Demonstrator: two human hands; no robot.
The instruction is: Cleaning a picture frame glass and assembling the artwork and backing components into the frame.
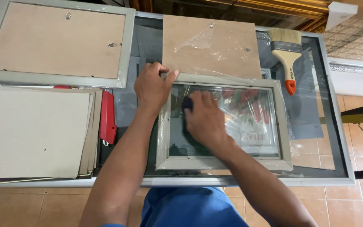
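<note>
Head view, read from left to right. At 9 o'clock, a stack of grey cardboard sheets [32, 130] lies flat on the glass-topped table [337, 168]. At 10 o'clock, a grey picture frame [57, 42] rests face down, brown backing up. Just right of the stack, a red tool [108, 117] lies with its long axis from 12 to 6 o'clock.

At centre, the left hand [151, 88] presses on the upper left corner of the small grey frame [223, 124], fingers curled over the corner, thumb along the top rail. This frame lies flat near the table's front edge, its long axis from 9 to 3 o'clock, wrapped in loose clear plastic film [253, 113]. The right hand [204, 120] lies palm down on the glass, fingers bent over a dark cloth [187, 104] that shows at the fingertips. Red and white printed matter shows through the glass toward 3 o'clock.

At 12 o'clock, a brown backing board [211, 46] carries a scrap of clear film. At 2 o'clock, a paintbrush [288, 54] lies with pale bristles toward 12 o'clock and its orange-tipped handle toward 6 o'clock.
</note>
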